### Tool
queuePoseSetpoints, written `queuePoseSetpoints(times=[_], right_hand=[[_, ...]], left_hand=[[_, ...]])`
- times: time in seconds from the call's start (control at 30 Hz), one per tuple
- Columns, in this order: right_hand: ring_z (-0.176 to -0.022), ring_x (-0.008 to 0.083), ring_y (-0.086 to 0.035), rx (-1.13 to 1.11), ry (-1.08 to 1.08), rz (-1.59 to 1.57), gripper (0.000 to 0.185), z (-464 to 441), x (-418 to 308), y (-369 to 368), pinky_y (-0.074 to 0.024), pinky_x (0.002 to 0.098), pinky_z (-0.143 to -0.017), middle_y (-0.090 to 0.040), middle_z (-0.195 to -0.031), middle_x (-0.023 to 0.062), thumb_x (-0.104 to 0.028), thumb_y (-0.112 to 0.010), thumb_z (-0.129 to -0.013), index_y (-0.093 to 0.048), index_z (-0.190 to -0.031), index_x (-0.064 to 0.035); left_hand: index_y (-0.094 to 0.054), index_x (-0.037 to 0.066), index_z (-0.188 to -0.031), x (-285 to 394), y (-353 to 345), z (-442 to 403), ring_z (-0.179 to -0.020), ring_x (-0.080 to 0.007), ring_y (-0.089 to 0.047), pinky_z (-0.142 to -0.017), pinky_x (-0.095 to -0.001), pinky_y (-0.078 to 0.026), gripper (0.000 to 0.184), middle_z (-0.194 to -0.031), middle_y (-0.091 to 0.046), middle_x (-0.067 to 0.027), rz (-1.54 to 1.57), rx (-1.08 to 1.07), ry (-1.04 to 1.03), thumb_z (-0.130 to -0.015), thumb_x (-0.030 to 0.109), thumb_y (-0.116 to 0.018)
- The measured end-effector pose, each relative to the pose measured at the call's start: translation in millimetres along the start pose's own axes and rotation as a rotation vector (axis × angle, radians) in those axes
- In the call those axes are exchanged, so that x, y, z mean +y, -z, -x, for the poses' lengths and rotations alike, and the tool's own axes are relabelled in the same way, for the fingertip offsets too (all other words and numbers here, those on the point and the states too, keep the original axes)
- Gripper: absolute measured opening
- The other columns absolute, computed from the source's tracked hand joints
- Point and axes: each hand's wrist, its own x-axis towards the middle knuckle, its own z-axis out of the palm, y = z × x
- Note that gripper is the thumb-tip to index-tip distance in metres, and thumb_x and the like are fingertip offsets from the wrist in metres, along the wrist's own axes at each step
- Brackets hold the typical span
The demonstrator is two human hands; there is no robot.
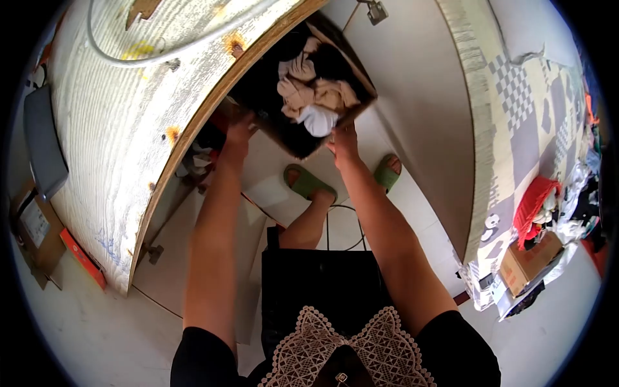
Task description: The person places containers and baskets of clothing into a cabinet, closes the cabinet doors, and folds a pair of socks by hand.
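Box (291, 143) between both hands (345, 142), close beside wooden tabletop (129, 129), green slippers (300, 186) below.

1 dark box (362, 98), crumpled cloths (298, 94) inside

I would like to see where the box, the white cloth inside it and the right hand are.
Box (291, 138): head view, dark inside near its lower corner.
White cloth (318, 120): head view, its middle.
Right hand (345, 142): head view, back of the hand.

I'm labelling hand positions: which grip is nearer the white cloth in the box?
Right. The right grip is at the right side of the box, close to the white cloth; the left grip is at the left side, farther from it.
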Motion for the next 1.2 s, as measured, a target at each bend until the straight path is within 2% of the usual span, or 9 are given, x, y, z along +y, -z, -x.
queuePoseSetpoints(times=[0.07,0.2,0.27,0.4,0.53,0.63,0.87,1.07,1.2], right_hand=[[-0.102,0.0201,-0.049,-0.060,0.044,-0.074,0.061,-14,-12,-19,-0.0442,0.0425,-0.085,-0.048,-0.116,0.0032,-0.011,-0.052,-0.082,-0.029,-0.138,-0.0217],[-0.107,0.0200,-0.050,-0.288,0.188,-0.263,0.065,-35,-31,-38,-0.0417,0.0412,-0.090,-0.049,-0.120,0.0035,-0.006,-0.050,-0.084,-0.024,-0.142,-0.0194],[-0.109,0.0193,-0.050,-0.354,0.228,-0.260,0.064,-53,-42,-41,-0.0422,0.0394,-0.091,-0.049,-0.121,0.0043,-0.008,-0.052,-0.085,-0.024,-0.142,-0.0147],[-0.108,0.0186,-0.050,-0.589,0.243,-0.280,0.063,-67,-57,-57,-0.0436,0.0370,-0.093,-0.049,-0.122,0.0052,-0.009,-0.054,-0.085,-0.025,-0.141,-0.0086],[-0.108,0.0221,-0.050,-0.705,0.285,-0.324,0.065,-66,-58,-62,-0.0456,0.0384,-0.092,-0.048,-0.120,0.0074,-0.006,-0.055,-0.084,-0.022,-0.140,-0.0035],[-0.105,0.0225,-0.052,-0.569,0.270,-0.258,0.067,-58,-46,-58,-0.0486,0.0387,-0.086,-0.046,-0.125,0.0128,-0.010,-0.059,-0.083,-0.023,-0.138,0.0029],[-0.095,0.0208,-0.056,-0.557,0.279,0.045,0.049,9,-10,6,-0.0490,0.0331,-0.082,-0.054,-0.117,0.0131,-0.013,-0.055,-0.085,-0.040,-0.129,0.0025],[-0.097,0.0209,-0.058,-0.632,0.192,0.106,0.040,87,8,99,-0.0482,0.0335,-0.083,-0.057,-0.113,0.0120,-0.018,-0.053,-0.089,-0.048,-0.123,-0.0002],[-0.103,0.0195,-0.056,-0.740,0.265,0.138,0.041,143,6,191,-0.0466,0.0340,-0.088,-0.055,-0.117,0.0119,-0.028,-0.052,-0.091,-0.049,-0.123,-0.0027]], left_hand=[[-0.005,0.022,-0.145,-9,-13,23,-0.115,-0.0278,-0.045,-0.084,-0.0450,-0.046,0.081,-0.132,-0.041,-0.0098,-0.039,-0.184,0.167,-0.084,0.012,-0.058],[0.004,0.026,-0.144,3,-78,45,-0.113,-0.0292,-0.048,-0.081,-0.0477,-0.050,0.083,-0.133,-0.039,-0.0101,0.234,-0.115,0.300,-0.087,0.008,-0.054],[0.005,0.028,-0.143,3,-78,23,-0.115,-0.0353,-0.046,-0.089,-0.0505,-0.047,0.080,-0.139,-0.032,-0.0066,0.251,-0.195,0.014,-0.089,0.008,-0.051],[0.001,0.024,-0.145,26,-65,5,-0.100,-0.0271,-0.056,-0.081,-0.0430,-0.053,0.079,-0.132,-0.039,-0.0110,0.209,-0.114,-0.170,-0.087,-0.001,-0.047],[0.001,0.021,-0.145,25,-71,0,-0.109,-0.0233,-0.050,-0.088,-0.0371,-0.048,0.081,-0.142,-0.028,-0.0102,0.127,-0.030,-0.259,-0.086,-0.002,-0.048],[0.001,0.018,-0.146,11,-83,5,-0.116,-0.0236,-0.046,-0.091,-0.0344,-0.045,0.081,-0.148,-0.017,-0.0109,0.078,0.021,-0.278,-0.085,-0.003,-0.048],[-0.001,0.010,-0.145,-27,-137,71,-0.121,-0.0242,-0.041,-0.091,-0.0347,-0.044,0.078,-0.150,-0.011,-0.0104,0.108,0.046,-0.328,-0.084,0.001,-0.050],[-0.006,0.010,-0.145,-22,-186,160,-0.117,-0.0274,-0.046,-0.091,-0.0376,-0.044,0.077,-0.146,-0.021,-0.0170,0.045,-0.151,-0.352,-0.084,0.008,-0.053],[-0.009,0.013,-0.146,-25,-201,204,-0.116,-0.0267,-0.047,-0.090,-0.0374,-0.045,0.076,-0.145,-0.023,-0.0178,-0.221,-0.265,-0.466,-0.085,0.013,-0.055]])
